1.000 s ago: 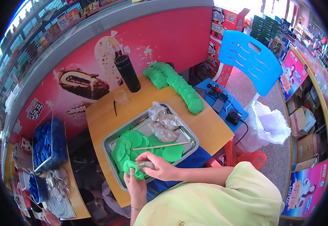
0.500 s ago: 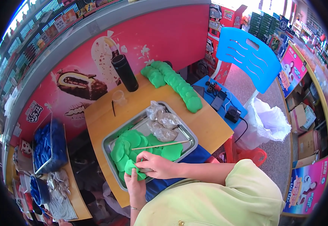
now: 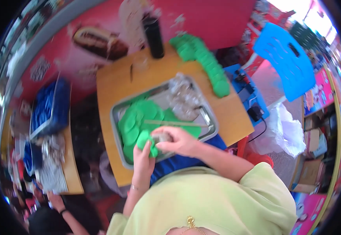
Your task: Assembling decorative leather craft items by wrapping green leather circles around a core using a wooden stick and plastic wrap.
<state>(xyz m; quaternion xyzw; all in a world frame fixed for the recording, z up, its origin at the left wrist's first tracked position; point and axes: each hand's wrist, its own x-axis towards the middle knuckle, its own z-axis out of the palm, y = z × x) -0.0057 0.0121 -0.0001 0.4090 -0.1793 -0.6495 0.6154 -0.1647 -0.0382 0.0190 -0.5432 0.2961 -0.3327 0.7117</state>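
Note:
My left hand [image 3: 144,158] pinches a folded green piece [image 3: 143,144] above the front edge of a metal tray [image 3: 117,111]. Close against it, my right hand [image 3: 179,141] has its fingers closed round a small greyish lump [image 3: 163,138], blurred and of a kind I cannot make out. Many thin, round green pieces [image 3: 130,122] lie heaped in the tray's left part. Across them rests a thin pale stick [image 3: 178,123]. Clear plastic bags [image 3: 184,98] with brownish contents fill the tray's back right.
Behind the tray, overlapping green rounds [image 3: 209,70] form a long row near a black bottle [image 3: 153,37]. A blue chair [image 3: 284,58] stands right, beside a small blue table with devices. To the left are a bin of blue pieces [image 3: 51,105] and another person's arm [image 3: 66,213].
The whole view has shifted, with the table now higher in the picture. My right hand has turned, showing the greyish lump. Another person's arm shows more at lower left.

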